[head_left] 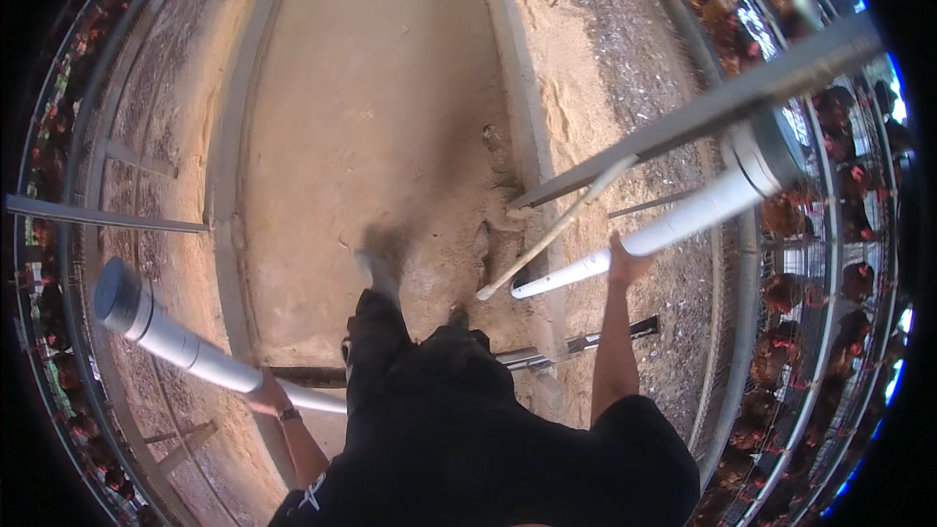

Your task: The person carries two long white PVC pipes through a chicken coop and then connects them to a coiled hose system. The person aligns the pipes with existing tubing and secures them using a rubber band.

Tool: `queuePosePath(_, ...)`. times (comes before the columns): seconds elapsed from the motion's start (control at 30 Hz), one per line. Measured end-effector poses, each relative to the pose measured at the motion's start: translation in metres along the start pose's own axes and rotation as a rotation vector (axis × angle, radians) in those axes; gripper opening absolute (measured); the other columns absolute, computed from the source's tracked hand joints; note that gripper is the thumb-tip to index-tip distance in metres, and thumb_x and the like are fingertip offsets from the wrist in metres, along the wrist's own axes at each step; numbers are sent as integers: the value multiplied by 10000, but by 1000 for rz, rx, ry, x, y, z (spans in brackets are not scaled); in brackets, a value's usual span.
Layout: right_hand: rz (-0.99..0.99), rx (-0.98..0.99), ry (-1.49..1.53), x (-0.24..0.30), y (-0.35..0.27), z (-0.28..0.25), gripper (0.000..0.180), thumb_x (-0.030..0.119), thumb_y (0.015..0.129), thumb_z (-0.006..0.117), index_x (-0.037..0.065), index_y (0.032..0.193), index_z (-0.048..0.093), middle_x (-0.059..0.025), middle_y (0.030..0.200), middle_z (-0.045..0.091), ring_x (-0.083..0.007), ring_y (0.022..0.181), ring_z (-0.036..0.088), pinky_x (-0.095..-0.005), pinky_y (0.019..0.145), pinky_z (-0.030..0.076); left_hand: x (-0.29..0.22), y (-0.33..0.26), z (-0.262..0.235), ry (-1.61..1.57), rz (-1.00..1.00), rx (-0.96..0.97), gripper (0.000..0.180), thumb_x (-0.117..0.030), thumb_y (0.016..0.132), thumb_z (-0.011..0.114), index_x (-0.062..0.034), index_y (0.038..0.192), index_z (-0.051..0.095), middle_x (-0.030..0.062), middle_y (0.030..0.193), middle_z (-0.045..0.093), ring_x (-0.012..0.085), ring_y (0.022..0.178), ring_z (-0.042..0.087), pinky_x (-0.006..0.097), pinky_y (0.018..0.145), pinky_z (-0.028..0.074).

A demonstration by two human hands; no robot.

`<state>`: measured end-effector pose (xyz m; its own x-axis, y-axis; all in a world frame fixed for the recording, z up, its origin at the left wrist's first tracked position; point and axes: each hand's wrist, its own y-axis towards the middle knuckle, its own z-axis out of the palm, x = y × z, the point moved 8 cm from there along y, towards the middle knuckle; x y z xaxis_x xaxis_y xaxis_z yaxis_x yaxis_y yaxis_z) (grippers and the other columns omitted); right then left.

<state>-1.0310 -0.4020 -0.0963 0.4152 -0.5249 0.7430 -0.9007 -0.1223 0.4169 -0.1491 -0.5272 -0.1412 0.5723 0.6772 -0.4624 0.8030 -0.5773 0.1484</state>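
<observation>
While the left hand (265, 394) is curling its fingers around a long white cylindrical tube (187, 345) at eight o'clock, the right hand (630, 262) is grasping a matching white tube (688, 221) at three o'clock. Their round grey caps (119, 295) are facing outward, toward nine and two o'clock. A thin pale rod (561, 227) is slanting beside the right tube's narrow end; a brown dirt-covered floor (342, 88) is stretching toward twelve o'clock.
</observation>
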Motion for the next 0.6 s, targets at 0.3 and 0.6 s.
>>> queuePosePath(0.3, 401, 298, 403, 150, -101, 37, 521, 55, 636, 870, -44, 1068, 597, -140, 984, 654, -221, 847, 644, -354, 766, 568, -203, 147, 142, -109, 52, 121, 804, -309, 569, 817, -31, 1274, 549, 192, 1087, 681, 357, 981, 669, 483, 889, 533)
queuePosePath(0.6, 123, 889, -78, 250, -182, 276, 705, 195, 541, 916, 9, 1108, 542, -105, 948, 664, -206, 856, 645, -352, 743, 544, -384, 231, 239, -342, 338, 121, 678, -255, 552, 787, 34, 1131, 584, 214, 916, 689, 383, 824, 667, 478, 748, 518)
